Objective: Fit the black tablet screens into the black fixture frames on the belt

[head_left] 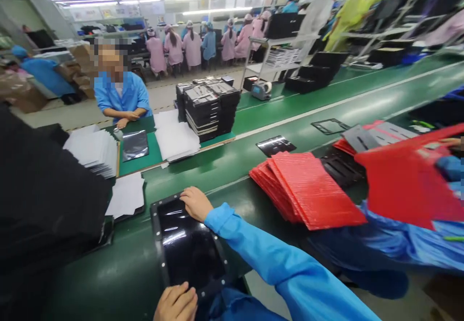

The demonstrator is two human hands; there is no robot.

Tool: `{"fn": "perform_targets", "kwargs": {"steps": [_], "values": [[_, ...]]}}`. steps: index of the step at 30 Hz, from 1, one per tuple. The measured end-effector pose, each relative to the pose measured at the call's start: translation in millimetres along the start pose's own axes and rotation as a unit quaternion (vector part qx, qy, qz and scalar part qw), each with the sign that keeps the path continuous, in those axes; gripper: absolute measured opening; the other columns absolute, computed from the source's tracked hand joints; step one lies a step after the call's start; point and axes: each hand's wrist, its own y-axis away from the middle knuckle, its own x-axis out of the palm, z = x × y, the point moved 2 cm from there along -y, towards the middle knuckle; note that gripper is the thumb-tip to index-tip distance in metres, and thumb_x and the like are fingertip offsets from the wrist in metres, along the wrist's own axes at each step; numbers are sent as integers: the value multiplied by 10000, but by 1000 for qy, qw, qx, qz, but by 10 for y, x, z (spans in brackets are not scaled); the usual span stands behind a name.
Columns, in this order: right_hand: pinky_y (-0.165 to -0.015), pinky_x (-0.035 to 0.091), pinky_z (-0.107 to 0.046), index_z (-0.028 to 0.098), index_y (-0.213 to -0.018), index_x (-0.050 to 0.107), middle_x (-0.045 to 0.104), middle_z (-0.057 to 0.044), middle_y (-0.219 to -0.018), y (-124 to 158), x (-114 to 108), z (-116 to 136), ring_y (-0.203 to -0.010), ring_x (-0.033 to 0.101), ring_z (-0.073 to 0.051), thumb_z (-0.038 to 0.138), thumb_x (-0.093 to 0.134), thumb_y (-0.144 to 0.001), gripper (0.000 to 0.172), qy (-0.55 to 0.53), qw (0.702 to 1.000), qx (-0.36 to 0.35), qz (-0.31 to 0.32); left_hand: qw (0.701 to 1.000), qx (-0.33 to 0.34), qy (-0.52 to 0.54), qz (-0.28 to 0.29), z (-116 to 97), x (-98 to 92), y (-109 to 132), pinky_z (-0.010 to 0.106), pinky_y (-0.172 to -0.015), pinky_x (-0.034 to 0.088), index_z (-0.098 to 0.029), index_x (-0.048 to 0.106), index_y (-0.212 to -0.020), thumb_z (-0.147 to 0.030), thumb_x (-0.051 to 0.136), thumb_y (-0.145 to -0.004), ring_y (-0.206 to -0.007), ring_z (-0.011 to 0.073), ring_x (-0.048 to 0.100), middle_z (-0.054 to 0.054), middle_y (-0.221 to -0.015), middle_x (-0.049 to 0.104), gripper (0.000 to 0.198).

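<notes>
A black rectangular frame (156, 234) with pale round studs along its border lies on the green work surface in front of me. Inside it is a glossy dark panel (188, 248) that reflects the ceiling lights. My right hand (196, 204), in a blue sleeve, has its fingers curled over the frame's far right corner. At the near edge, my left hand (176, 302) is bent with its fingers closed on the frame; its thumb is hidden. Beyond the frame's far left side lies a small stack of white sheets (126, 194).
Red ribbed sheets (311, 190) are piled to the right, beside a co-worker holding a red sheet (406, 181). A large black stack (50, 185) fills the left. Across the belt (217, 166) stand black stacked trays (208, 108) and a person in blue (123, 96).
</notes>
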Motion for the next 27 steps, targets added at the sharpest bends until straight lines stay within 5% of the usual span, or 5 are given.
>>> {"fn": "perform_targets", "kwargs": {"steps": [8, 12, 17, 20, 27], "values": [[-839, 560, -381, 128, -1018, 727, 728, -130, -1004, -22, 183, 106, -949, 662, -224, 136, 326, -875, 425, 89, 993, -74, 3, 982, -117, 138, -46, -28, 144, -115, 257, -595, 568, -229, 653, -898, -234, 513, -879, -730, 137, 692, -16, -803, 753, 142], [-853, 572, -373, 183, -998, 733, 737, -97, -1008, 17, 198, 39, -951, 676, -196, 140, 372, -847, 394, 100, 993, -50, -23, 967, -170, 186, -46, 26, 134, -12, 407, -893, 563, -220, 659, -989, -360, 526, -859, -972, 210, 665, 45, -1003, 731, 233], [-997, 523, -407, 150, -1140, 688, 670, -110, -1207, 49, 253, 245, -1140, 619, -219, 134, 415, -794, 441, 140, 989, 46, -14, 871, -420, 256, 17, 429, 58, 287, 559, -1061, 441, -190, 565, -1277, -301, 495, -881, -1317, 299, 460, 167, -1387, 515, 418], [-1043, 490, -439, 112, -1177, 667, 619, -136, -1283, 120, 276, 447, -1210, 574, -256, 143, 426, -793, 454, 151, 985, 87, -12, 836, -445, 322, 28, 590, 99, 398, 527, -1128, 380, -172, 473, -1372, -295, 423, -924, -1371, 263, 401, 159, -1451, 453, 467], [-966, 552, -402, 213, -1185, 672, 616, -104, -1295, 1354, 358, 941, -1149, 614, -251, 154, 429, -824, 439, 169, 976, 136, 12, 829, -433, 350, 41, 658, 244, 538, 474, -1182, 313, -176, 364, -1453, -289, 352, -953, -1424, 220, 327, 119, -1513, 399, 514]]}}
